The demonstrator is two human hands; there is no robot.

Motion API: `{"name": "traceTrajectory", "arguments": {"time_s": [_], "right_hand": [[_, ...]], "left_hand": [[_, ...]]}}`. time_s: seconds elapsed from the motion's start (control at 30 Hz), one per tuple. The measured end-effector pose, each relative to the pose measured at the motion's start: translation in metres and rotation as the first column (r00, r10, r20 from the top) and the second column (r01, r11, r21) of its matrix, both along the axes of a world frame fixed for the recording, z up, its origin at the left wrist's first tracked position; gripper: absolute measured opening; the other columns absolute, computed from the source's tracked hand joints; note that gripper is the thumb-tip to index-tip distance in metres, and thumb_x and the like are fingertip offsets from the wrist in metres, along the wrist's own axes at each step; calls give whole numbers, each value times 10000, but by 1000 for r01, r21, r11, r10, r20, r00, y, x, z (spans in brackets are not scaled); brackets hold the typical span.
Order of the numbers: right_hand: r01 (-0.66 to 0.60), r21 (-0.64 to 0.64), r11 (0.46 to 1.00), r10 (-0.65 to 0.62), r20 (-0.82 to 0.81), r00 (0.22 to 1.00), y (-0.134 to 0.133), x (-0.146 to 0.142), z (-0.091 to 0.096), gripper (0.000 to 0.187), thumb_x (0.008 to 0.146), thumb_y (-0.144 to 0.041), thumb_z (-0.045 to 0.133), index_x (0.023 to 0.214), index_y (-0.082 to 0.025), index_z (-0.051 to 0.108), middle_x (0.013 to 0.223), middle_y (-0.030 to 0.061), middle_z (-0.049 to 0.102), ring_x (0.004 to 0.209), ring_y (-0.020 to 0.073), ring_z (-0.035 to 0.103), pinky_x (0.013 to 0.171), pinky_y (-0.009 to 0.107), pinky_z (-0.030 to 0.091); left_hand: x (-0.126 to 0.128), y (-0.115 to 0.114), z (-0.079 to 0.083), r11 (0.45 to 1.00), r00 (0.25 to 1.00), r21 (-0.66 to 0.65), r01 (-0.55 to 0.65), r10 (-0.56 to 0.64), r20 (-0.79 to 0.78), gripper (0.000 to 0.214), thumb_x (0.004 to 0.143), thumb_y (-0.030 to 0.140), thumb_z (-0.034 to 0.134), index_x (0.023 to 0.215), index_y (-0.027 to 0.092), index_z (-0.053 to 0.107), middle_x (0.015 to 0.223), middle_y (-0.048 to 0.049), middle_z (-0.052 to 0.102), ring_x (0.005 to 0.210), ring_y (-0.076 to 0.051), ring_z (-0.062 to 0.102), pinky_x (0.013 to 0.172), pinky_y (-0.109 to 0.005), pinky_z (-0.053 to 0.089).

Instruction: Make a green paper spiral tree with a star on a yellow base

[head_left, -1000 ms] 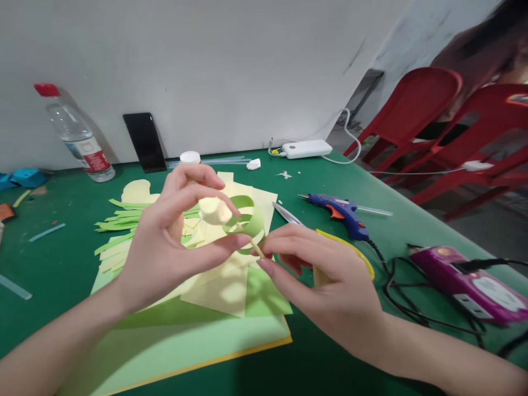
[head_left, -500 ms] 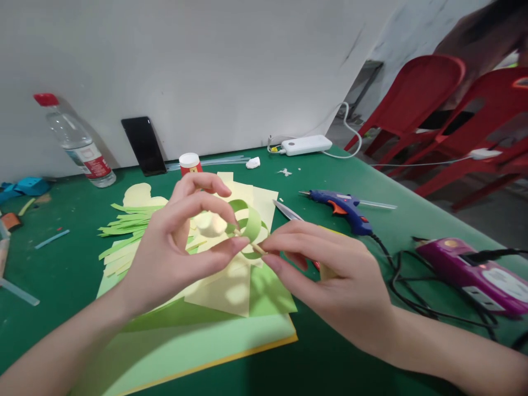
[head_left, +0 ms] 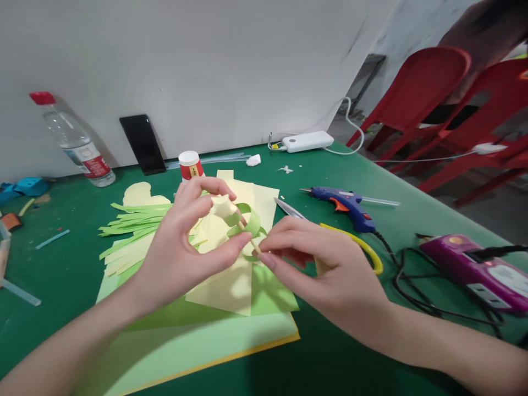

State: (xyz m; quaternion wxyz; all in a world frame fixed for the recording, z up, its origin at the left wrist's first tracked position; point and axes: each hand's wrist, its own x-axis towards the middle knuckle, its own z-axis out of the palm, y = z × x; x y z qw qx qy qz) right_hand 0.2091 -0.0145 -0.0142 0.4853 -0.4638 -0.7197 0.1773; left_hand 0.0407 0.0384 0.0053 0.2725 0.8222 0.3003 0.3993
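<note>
My left hand [head_left: 181, 247] pinches a small paper flower: a pale yellow bud [head_left: 224, 208] on a thin wooden stick [head_left: 251, 242], with a curled green paper strip [head_left: 251, 223] wound about it. Its thumb and forefinger close round the bud and strip. My right hand [head_left: 325, 275] pinches the lower end of the stick with thumb and fingertips. Both hands hover above a stack of yellow and green paper sheets [head_left: 231, 291] on the green table [head_left: 61, 264].
Cut green paper strips [head_left: 132, 220] lie left of the sheets. A glue stick [head_left: 190, 165], black phone [head_left: 142, 144], water bottle [head_left: 74, 142] and power bank [head_left: 307, 141] stand behind. Scissors [head_left: 350, 242], a blue glue gun [head_left: 344, 202], a purple device [head_left: 474, 269] with cables lie right. Red chairs [head_left: 424, 93] beyond.
The bud has turned upward between my left fingers and the green strip has tightened nearer the stick. Both hands stayed in about the same place; the view shifted slightly.
</note>
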Motion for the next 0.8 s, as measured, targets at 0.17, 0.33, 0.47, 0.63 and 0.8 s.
{"name": "traceTrajectory", "arguments": {"time_s": [0.17,0.33,0.47,0.63,0.8], "right_hand": [[-47,-180,982,29,-101,994,0,1,2,131,732,-82,553,651,-155,627,576,-15,605,493,57,460,426,165,348],[-37,-175,984,16,-117,993,0,0,3,118,733,-104,555,651,-155,622,568,-10,601,499,67,456,428,178,346],[-20,-161,987,1,-112,994,0,0,4,120,735,-112,555,650,-160,624,575,-3,616,499,75,459,427,187,352],[-19,-194,981,-12,-154,988,0,1,3,114,743,-140,550,659,-159,624,567,-4,601,487,74,463,428,185,361],[-49,-310,949,-33,-252,967,0,2,2,127,755,-228,552,670,-151,606,571,16,578,502,98,508,418,198,366]], "left_hand": [[-1,2,-2,995,998,-87,40,-36,53,102,747,208,651,817,222,579,1008,-31,483,1015,-189,457,897,-332,388],[-2,1,-2,995,996,-94,43,-35,83,113,748,181,631,832,222,566,1029,-52,498,1020,-222,472,876,-374,409],[-2,2,-4,998,987,-50,47,-39,158,190,735,131,624,870,242,550,1000,-34,507,1029,-207,475,910,-365,405],[1,5,-9,999,948,17,44,-47,314,204,737,89,619,825,260,549,851,-1,492,913,-161,476,953,-352,379],[1,6,-13,994,899,101,45,-84,430,214,780,105,605,913,269,638,851,3,533,848,-138,472,949,-338,372]]}}
